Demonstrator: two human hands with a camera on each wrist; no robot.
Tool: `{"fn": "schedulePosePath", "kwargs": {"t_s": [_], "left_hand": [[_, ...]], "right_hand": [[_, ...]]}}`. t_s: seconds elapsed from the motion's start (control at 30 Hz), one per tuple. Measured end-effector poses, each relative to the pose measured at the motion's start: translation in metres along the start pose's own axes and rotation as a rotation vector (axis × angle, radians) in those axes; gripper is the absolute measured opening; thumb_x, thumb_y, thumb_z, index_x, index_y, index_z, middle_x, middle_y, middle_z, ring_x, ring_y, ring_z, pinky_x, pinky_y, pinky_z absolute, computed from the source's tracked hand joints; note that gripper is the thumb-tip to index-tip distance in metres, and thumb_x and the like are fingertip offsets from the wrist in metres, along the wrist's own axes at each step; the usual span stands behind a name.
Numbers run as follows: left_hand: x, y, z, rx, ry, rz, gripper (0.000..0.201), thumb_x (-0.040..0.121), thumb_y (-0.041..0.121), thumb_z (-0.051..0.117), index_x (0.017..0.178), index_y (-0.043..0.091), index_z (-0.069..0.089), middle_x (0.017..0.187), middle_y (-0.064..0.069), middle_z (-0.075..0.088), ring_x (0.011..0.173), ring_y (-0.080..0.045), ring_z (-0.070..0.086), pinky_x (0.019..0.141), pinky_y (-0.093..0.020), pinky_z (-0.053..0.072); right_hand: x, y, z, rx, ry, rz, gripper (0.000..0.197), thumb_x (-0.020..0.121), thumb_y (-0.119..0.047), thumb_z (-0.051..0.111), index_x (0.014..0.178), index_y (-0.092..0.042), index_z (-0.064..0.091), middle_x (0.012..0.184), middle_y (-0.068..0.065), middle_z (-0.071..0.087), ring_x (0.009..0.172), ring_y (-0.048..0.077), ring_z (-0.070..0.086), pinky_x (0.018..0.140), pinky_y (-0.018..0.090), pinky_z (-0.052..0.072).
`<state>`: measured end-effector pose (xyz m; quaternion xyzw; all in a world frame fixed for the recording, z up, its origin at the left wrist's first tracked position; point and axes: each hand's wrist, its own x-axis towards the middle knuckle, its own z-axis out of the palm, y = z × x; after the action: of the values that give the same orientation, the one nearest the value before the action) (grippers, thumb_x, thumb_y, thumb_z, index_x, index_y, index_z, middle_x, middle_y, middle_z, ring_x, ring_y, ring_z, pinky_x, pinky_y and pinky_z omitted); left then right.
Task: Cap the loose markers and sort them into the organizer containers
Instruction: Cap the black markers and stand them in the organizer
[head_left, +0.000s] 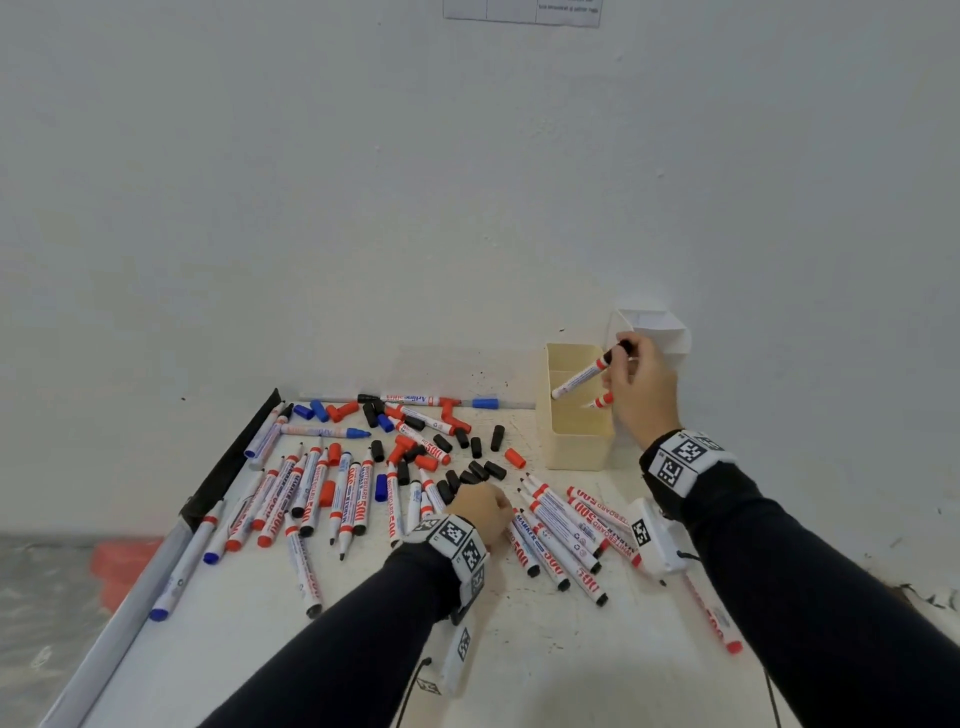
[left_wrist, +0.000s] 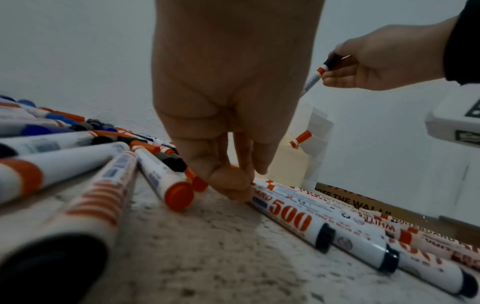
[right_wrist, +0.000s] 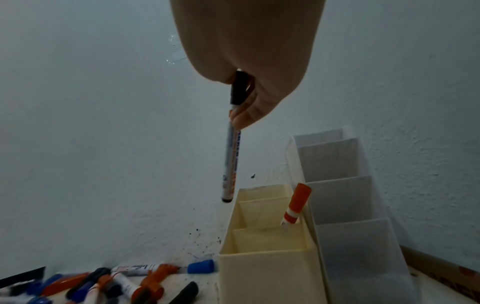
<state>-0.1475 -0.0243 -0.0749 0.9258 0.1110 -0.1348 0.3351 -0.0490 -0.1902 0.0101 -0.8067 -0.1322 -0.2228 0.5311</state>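
Observation:
My right hand (head_left: 623, 358) pinches a black-capped marker (head_left: 582, 375) by its cap end, tilted with its tail over the cream organizer (head_left: 576, 441). In the right wrist view this marker (right_wrist: 231, 160) hangs just above the organizer's back-left rim (right_wrist: 267, 267). One red-capped marker (right_wrist: 297, 203) stands in a middle compartment. My left hand (head_left: 483, 512) is curled down on the table. Its thumb and forefinger (left_wrist: 241, 185) close on the upper end of an uncapped "500" marker (left_wrist: 291, 218) that lies flat.
Many loose markers (head_left: 311, 493) and black, red and blue caps (head_left: 478, 470) cover the table's left and middle. A stepped white organizer (head_left: 654, 322) stands by the wall behind the cream one. A black strip (head_left: 228, 462) borders the table's left edge.

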Motion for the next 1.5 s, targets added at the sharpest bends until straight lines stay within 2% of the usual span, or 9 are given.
{"fn": "schedulePosePath", "kwargs": {"t_s": [0.23,0.5,0.7,0.87,0.97,1.03,1.13,1.3,1.5], "left_hand": [[0.023,-0.002,0.01,0.048,0.108,-0.026,0.018,0.087,0.026,0.061,0.1,0.013,0.059,0.11,-0.006,0.061,0.1,-0.02,0.06,0.088,-0.029,0.051],[0.034,-0.007,-0.008,-0.267,0.26,0.011,0.023,0.081,0.017,0.064,0.073,0.021,0.043,0.076,0.006,0.048,0.075,-0.011,0.049,0.071,-0.021,0.045],[0.033,-0.017,-0.041,-0.468,0.367,0.057,0.02,0.085,0.018,0.063,0.099,0.019,0.048,0.08,0.005,0.053,0.071,-0.008,0.052,0.069,-0.019,0.048],[0.029,-0.034,-0.061,-0.493,0.417,0.051,0.018,0.088,0.021,0.06,0.102,0.021,0.049,0.079,0.005,0.055,0.064,-0.005,0.05,0.057,-0.015,0.044],[0.025,-0.041,-0.067,-0.487,0.461,0.042,0.014,0.089,0.023,0.057,0.1,0.021,0.048,0.085,-0.001,0.061,0.065,-0.009,0.052,0.062,-0.021,0.047],[0.024,-0.045,-0.069,-0.486,0.473,0.02,0.015,0.09,0.022,0.054,0.104,0.02,0.05,0.093,-0.006,0.065,0.066,-0.011,0.055,0.064,-0.026,0.05],[0.021,-0.05,-0.07,-0.479,0.498,0.011,0.024,0.091,0.016,0.051,0.115,0.014,0.051,0.09,-0.008,0.067,0.062,-0.009,0.054,0.059,-0.022,0.048],[0.014,-0.055,-0.072,-0.472,0.494,0.011,0.025,0.095,0.015,0.046,0.119,0.013,0.051,0.081,0.003,0.059,0.054,-0.003,0.047,0.048,-0.014,0.037],[0.002,-0.062,-0.074,-0.379,0.471,0.044,0.025,0.087,0.019,0.061,0.112,0.016,0.057,0.091,0.005,0.058,0.074,-0.007,0.055,0.068,-0.02,0.05]], "right_hand": [[0.025,0.015,0.015,-0.103,0.02,-0.069,0.029,0.096,-0.009,0.043,0.122,-0.003,0.053,0.104,0.002,0.056,0.092,0.009,0.05,0.076,0.01,0.038],[0.043,0.032,0.052,-0.117,0.039,-0.073,0.021,0.092,-0.004,0.047,0.109,-0.007,0.057,0.099,0.012,0.061,0.093,0.023,0.057,0.085,0.033,0.048],[0.047,0.036,0.072,-0.213,-0.068,0.029,0.023,0.092,-0.004,0.043,0.109,-0.008,0.059,0.105,0.013,0.064,0.099,0.028,0.06,0.086,0.029,0.044],[0.041,0.03,0.074,-0.398,-0.365,0.136,0.03,0.092,-0.008,0.045,0.12,-0.009,0.056,0.122,0.011,0.059,0.112,0.029,0.053,0.095,0.03,0.038],[0.035,0.028,0.079,-0.523,-0.243,0.059,0.031,0.087,-0.007,0.051,0.117,-0.009,0.056,0.125,0.011,0.051,0.115,0.027,0.046,0.1,0.034,0.037],[0.023,0.02,0.087,-0.465,-0.24,-0.005,0.018,0.086,-0.007,0.052,0.103,-0.01,0.06,0.112,0.007,0.053,0.098,0.019,0.05,0.085,0.025,0.04],[0.0,0.012,0.105,-0.418,-0.569,0.017,0.015,0.084,-0.002,0.053,0.087,-0.015,0.062,0.096,0.003,0.059,0.086,0.015,0.053,0.074,0.019,0.041],[-0.035,0.014,0.124,-0.625,-0.942,0.115,0.028,0.085,-0.012,0.06,0.111,-0.021,0.064,0.122,0.004,0.058,0.107,0.017,0.057,0.089,0.023,0.045],[-0.057,0.016,0.13,-0.745,-0.922,0.057,0.028,0.087,-0.014,0.057,0.113,-0.022,0.057,0.116,0.002,0.054,0.098,0.016,0.057,0.084,0.024,0.047]]}}
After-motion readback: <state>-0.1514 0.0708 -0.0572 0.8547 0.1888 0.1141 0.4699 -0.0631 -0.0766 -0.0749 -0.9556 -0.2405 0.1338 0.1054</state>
